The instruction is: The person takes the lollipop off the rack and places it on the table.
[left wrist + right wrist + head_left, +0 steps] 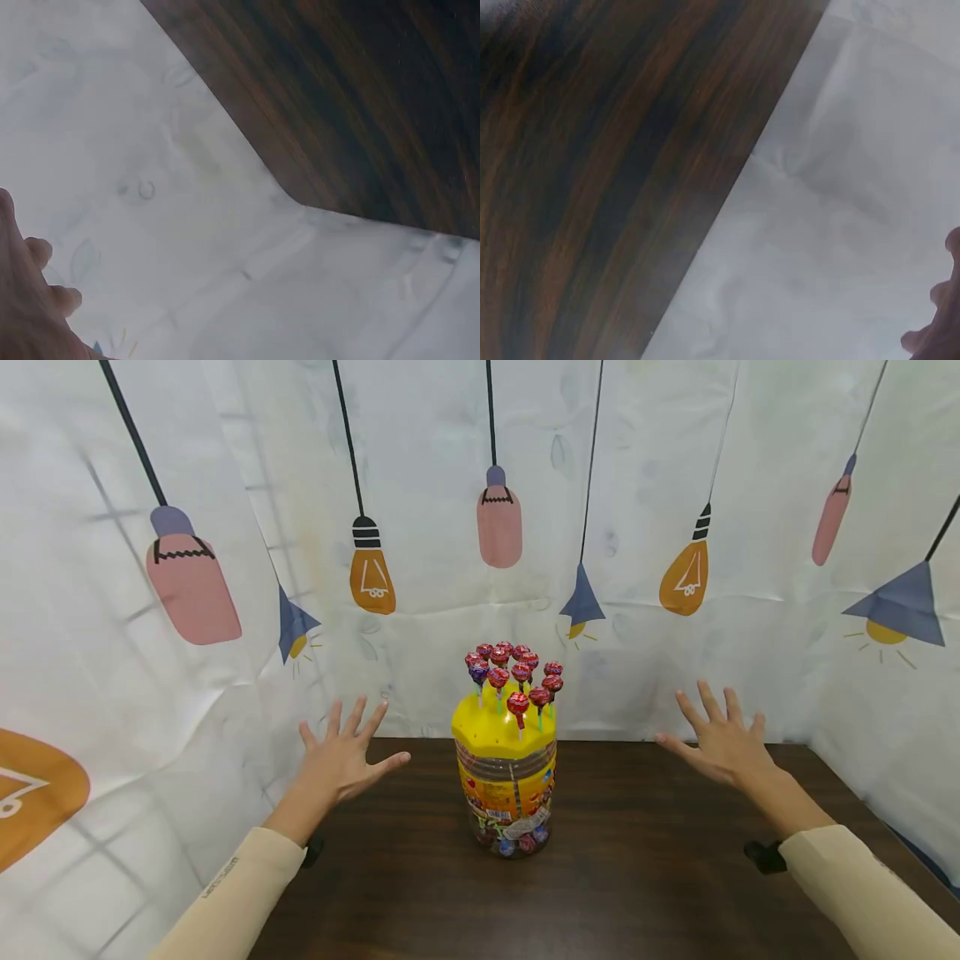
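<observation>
A clear jar [504, 789] with an orange printed label stands upright on the dark wooden table, wrapped candies showing at its base. Its yellow lid [487, 727] bears several lollipops [498, 677] stuck in on green sticks, most with red wrappers and one purple. To the left of the jar, my left hand [341, 758] is held up with its fingers spread, touching nothing. My right hand [723, 743] is likewise raised and spread, well to the right of the jar. Both wrist views catch only part of each hand at the frame edge.
The dark brown table [637, 860] ends at the back against a white curtain [435, 677] printed with hanging lamps. The cloth also runs along the left and right sides. Each wrist carries a small black device [765, 857] by the sleeve.
</observation>
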